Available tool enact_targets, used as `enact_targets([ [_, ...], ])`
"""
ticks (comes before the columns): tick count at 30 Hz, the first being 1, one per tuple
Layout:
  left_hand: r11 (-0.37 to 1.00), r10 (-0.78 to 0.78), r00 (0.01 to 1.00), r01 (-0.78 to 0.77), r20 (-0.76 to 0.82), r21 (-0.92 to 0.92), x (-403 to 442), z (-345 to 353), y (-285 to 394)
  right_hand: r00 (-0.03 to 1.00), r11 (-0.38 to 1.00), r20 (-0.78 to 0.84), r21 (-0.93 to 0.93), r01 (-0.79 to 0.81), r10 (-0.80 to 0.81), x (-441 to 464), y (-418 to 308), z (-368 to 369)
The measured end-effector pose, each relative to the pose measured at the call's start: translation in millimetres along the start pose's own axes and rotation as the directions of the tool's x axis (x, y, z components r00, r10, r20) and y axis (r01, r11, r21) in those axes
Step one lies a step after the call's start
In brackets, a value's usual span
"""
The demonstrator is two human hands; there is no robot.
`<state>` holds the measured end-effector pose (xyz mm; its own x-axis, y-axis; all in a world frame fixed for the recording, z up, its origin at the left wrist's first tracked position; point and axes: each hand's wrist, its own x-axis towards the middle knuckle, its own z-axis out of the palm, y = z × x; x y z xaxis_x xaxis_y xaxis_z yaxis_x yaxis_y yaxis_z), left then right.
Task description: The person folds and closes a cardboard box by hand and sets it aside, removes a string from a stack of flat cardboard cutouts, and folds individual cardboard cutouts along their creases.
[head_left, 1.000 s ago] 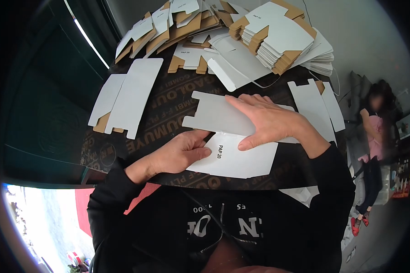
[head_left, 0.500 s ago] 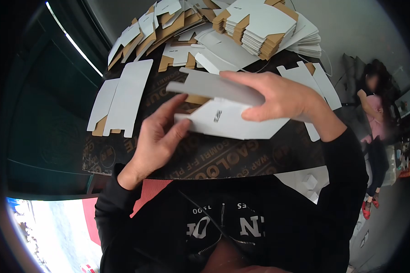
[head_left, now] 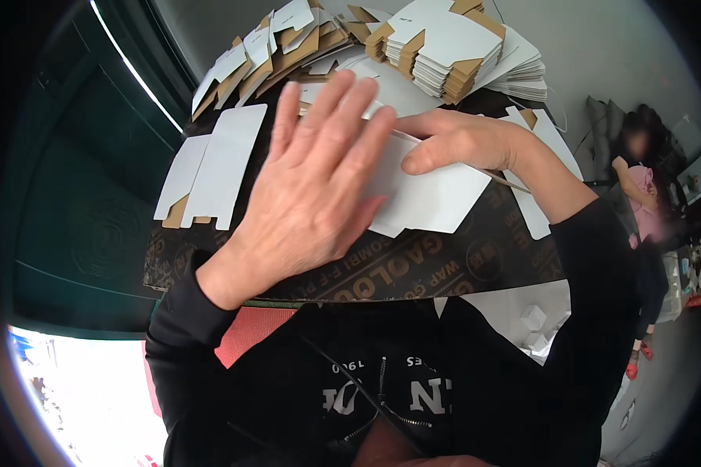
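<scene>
A white cardboard box (head_left: 436, 194), partly folded, lies tilted above the dark printed table. My right hand (head_left: 471, 148) grips it from the right, thumb on the near panel and fingers behind. Over the box's left end is my left hand (head_left: 319, 171), its fingers stretched out and apart, palm toward the cardboard. It hides that end, so whether the palm presses on it I cannot tell. Left of my hands lies a flat white carton blank (head_left: 230, 163) with brown inner flaps. Another flat blank (head_left: 526, 206) sits partly behind my right wrist.
Stacked white and brown carton blanks (head_left: 448, 47) stand at the back of the table (head_left: 366, 272). More blanks (head_left: 261, 50) fan out at the back left. On the right, beyond the table, a person (head_left: 639, 187) sits. Small white boxes (head_left: 533, 319) lie below the table edge.
My left hand has let go of the box's left flaps and opened out over that end. The box has flattened somewhat, while my right hand keeps its grip.
</scene>
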<state>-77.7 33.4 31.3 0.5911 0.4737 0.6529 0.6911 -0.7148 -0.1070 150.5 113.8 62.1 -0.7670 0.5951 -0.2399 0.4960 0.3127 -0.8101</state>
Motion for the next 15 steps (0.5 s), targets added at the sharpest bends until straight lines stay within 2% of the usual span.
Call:
enact_targets([
  [1, 0.998, 0.055, 0.996, -0.056, 0.076, 0.017, 2, 3, 0, 0.999, 1.0, 0.012, 0.008, -0.029, 0.029, 0, 0, 0],
  [7, 0.998, 0.068, 0.979, -0.063, 0.194, -0.028, -6, 36, -10, 0.989, 0.989, 0.053, 0.047, -0.14, 0.137, 13, 30, 2],
  [12, 0.999, 0.046, 0.953, -0.037, 0.301, -0.037, -22, 55, -8, 0.985, 0.984, 0.052, -0.072, -0.161, 0.165, 24, 53, 9],
  [15, 0.996, 0.049, 0.924, -0.019, 0.38, -0.082, -35, 65, -5, 0.993, 0.899, -0.095, -0.426, -0.105, 0.072, 25, 77, 23],
])
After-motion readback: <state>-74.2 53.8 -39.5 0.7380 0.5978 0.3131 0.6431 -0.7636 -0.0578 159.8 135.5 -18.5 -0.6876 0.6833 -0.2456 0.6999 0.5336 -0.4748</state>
